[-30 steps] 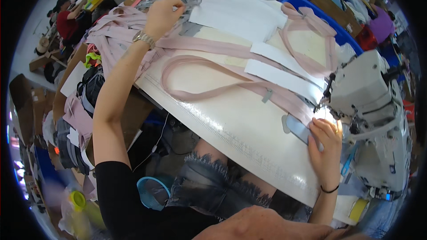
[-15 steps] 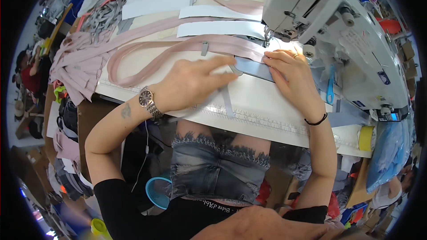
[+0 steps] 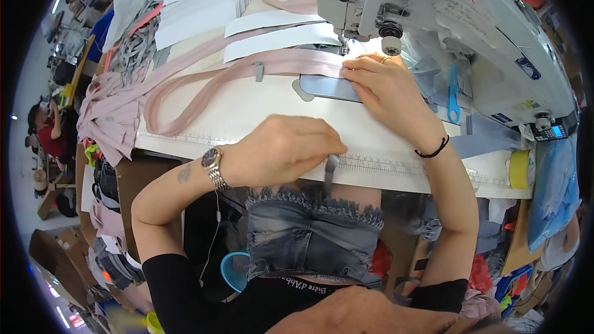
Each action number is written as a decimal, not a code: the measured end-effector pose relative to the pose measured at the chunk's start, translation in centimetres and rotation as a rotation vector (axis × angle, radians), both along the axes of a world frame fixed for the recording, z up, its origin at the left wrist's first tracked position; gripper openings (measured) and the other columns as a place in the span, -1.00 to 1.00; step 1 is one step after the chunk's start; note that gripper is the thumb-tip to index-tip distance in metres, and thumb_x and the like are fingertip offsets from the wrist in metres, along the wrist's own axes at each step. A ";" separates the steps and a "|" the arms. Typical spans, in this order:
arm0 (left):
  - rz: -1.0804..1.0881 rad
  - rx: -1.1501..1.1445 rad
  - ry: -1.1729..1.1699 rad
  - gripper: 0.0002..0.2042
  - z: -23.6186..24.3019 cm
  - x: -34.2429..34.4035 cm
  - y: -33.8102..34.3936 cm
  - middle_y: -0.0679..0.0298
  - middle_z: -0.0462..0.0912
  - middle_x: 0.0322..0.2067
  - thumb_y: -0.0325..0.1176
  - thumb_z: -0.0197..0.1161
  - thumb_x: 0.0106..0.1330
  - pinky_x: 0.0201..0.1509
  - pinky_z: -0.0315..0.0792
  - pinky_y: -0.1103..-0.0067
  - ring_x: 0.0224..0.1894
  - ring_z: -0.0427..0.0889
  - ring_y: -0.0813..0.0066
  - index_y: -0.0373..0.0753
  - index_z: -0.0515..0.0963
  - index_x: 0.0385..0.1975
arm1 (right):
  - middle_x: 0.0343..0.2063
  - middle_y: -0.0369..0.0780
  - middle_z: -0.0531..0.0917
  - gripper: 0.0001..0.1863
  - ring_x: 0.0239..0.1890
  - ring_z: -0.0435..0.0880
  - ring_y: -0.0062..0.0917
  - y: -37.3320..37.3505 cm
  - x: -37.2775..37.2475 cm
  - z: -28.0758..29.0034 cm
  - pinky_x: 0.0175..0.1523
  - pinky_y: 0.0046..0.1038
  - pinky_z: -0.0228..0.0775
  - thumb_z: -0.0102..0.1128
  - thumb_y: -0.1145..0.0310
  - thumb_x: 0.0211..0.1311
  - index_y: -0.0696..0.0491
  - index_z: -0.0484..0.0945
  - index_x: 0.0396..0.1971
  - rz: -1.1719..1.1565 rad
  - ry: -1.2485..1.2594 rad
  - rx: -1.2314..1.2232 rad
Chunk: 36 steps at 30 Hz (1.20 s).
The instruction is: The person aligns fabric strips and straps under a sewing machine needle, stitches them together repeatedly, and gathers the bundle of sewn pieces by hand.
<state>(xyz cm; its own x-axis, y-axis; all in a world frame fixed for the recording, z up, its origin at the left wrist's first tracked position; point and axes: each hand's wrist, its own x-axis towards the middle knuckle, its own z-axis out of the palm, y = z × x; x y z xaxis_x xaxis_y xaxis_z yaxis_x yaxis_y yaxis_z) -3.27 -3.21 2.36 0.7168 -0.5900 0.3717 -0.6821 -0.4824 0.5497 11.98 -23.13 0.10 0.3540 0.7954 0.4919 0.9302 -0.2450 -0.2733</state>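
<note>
My left hand (image 3: 281, 151), with a metal wristwatch, hovers over the front edge of the white sewing table (image 3: 247, 108) and pinches a small grey strip (image 3: 330, 170) that hangs over the edge. My right hand (image 3: 387, 86) lies flat on a pink fabric band (image 3: 247, 71) and a grey-blue flat piece (image 3: 328, 88), right in front of the needle of the white sewing machine (image 3: 445, 18). The pink band runs left in a long loop across the table. A black band circles my right wrist.
White fabric pieces (image 3: 272, 40) lie behind the band. A heap of pink and grey strips (image 3: 108, 111) hangs off the table's left end. A yellow tape roll (image 3: 521, 169) stands at the right edge. Another person (image 3: 46, 130) sits far left.
My left hand has drawn back from the band toward the table's front edge and now holds a small grey strip. My right hand stays at the needle.
</note>
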 end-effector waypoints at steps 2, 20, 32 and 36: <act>-0.056 0.109 -0.065 -0.67 0.2 -0.2 -0.4 0.10 0.64 -0.07 -0.49 0.34 0.07 -0.11 0.65 0.45 -0.03 0.68 0.18 -0.34 0.62 -0.11 | -0.17 -0.27 0.71 -0.82 -0.08 0.63 -0.34 -0.1 0.0 0.0 0.03 -0.27 0.31 0.15 0.41 0.27 0.12 0.69 -0.24 0.000 0.006 -0.013; -0.050 0.353 -0.529 -0.83 -2.2 2.7 -0.7 0.20 0.65 -0.26 -0.45 0.33 0.04 -0.24 0.58 0.52 -0.19 0.65 0.33 -0.30 0.62 -0.35 | -0.21 -0.34 0.70 -0.84 -0.17 0.64 -0.42 0.0 0.0 -0.4 -0.02 -0.31 0.32 0.20 0.43 0.24 0.09 0.70 -0.23 -0.026 -0.021 0.017; 0.417 0.281 -0.569 -0.76 -1.3 8.2 0.4 0.22 0.60 -0.12 -0.39 0.38 0.00 -0.03 0.48 0.39 0.01 0.50 0.22 -0.27 0.58 -0.32 | -0.16 -0.20 0.70 -0.84 -0.01 0.65 -0.32 0.0 -0.1 -0.1 -0.07 -0.25 0.48 0.25 0.52 0.11 0.17 0.66 -0.29 -0.041 0.031 -0.101; 0.370 0.379 -0.631 -0.74 -1.5 7.7 1.5 0.22 0.61 -0.15 -0.40 0.36 0.01 0.07 0.43 0.35 0.00 0.52 0.22 -0.27 0.59 -0.27 | -0.16 -0.21 0.71 -0.83 -0.03 0.66 -0.31 -0.1 0.0 0.0 -0.08 -0.27 0.50 0.24 0.54 0.09 0.17 0.66 -0.28 -0.035 -0.005 -0.094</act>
